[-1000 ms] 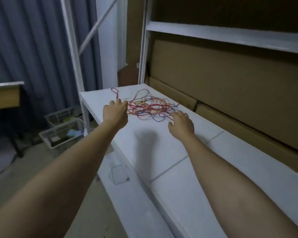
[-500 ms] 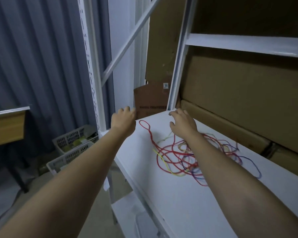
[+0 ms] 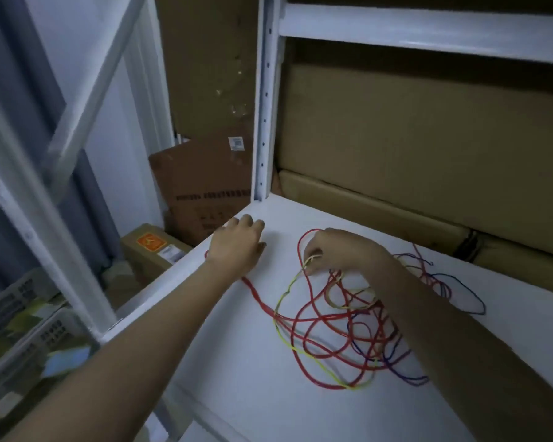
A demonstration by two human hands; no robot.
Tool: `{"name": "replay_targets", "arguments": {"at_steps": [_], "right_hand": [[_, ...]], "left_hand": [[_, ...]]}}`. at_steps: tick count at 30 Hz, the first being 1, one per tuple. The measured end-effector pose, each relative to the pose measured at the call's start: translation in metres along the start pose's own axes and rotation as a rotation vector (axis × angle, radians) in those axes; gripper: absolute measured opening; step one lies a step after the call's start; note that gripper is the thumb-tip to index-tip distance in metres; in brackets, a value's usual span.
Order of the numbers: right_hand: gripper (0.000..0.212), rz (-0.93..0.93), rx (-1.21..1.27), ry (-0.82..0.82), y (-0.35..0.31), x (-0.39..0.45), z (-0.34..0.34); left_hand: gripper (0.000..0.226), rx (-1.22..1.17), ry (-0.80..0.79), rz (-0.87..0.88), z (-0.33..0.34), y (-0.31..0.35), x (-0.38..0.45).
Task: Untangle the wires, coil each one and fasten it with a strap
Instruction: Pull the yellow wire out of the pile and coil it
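**Q:** What lies nearest the viewer?

**A:** Two bare forearms reach in from the bottom edge, up toward the middle of the frame. Between and beneath them, right of centre, a loose tangle of wires (image 3: 358,327) lies on a white shelf (image 3: 224,371): mostly red, with a yellow wire (image 3: 283,301) along its left side and blue or purple wires (image 3: 460,291) trailing toward the right.

**Q:** Where are the hands relative to it?

**A:** Both are at the far end of the tangle, near each other but apart. The right hand (image 3: 339,247), at centre, is curled, its fingertips pinching strands where a red loop and the yellow wire rise off the shelf. The left hand (image 3: 238,247), just left of it, lies palm down with fingers fairly straight, at the shelf's far left edge. A red wire (image 3: 256,293) runs from the tangle to under that wrist; whether the hand presses on it I cannot tell.

**Q:** And beyond?

**A:** A white perforated upright (image 3: 264,129) stands at the shelf's far corner. Large cardboard boxes (image 3: 412,148) fill the upper right, a smaller box (image 3: 205,183) leans behind the upright, and plastic baskets (image 3: 20,333) sit at lower left.
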State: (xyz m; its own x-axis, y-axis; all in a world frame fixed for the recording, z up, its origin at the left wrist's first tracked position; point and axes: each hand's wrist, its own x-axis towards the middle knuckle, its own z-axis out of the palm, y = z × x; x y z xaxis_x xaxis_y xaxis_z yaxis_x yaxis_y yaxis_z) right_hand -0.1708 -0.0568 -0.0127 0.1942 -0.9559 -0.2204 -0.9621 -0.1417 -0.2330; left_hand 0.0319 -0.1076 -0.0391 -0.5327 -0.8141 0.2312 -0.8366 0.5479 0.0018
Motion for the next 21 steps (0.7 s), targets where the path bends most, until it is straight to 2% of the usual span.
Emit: {"name": "replay_targets", "arguments": {"at_steps": [3,5,7,9,11,17,19,21], "right_hand": [[0.015,-0.026,-0.023,0.337,0.002,-0.020,0.008],[0.015,-0.043,0.019,0.567,-0.002,-0.033,0.013],[0.011,0.039,0.084,0.701,-0.013,-0.046,0.017],[0.009,0.144,0.162,0.802,-0.023,-0.058,0.022],[0.012,0.253,0.289,0.834,-0.031,-0.072,0.028],[0.041,0.455,0.575,0.757,-0.036,-0.102,0.050],[0.037,0.523,0.545,0.768,-0.030,-0.111,0.056],[0.025,0.595,0.399,0.697,-0.021,-0.120,0.064]], "left_hand": [[0.042,-0.288,-0.059,0.179,0.015,0.014,0.002],[0.037,-0.534,-0.179,0.269,0.017,0.020,-0.001],[0.022,-0.688,-0.225,0.333,0.017,0.019,-0.002],[0.013,-0.751,-0.167,0.357,0.010,0.016,0.000],[0.012,-0.792,-0.115,0.380,-0.001,0.014,-0.001],[0.018,-0.894,-0.037,0.481,-0.028,0.021,-0.018],[0.019,-0.858,0.022,0.469,-0.029,0.023,-0.023],[0.020,-0.814,0.085,0.430,-0.027,0.026,-0.026]]}}
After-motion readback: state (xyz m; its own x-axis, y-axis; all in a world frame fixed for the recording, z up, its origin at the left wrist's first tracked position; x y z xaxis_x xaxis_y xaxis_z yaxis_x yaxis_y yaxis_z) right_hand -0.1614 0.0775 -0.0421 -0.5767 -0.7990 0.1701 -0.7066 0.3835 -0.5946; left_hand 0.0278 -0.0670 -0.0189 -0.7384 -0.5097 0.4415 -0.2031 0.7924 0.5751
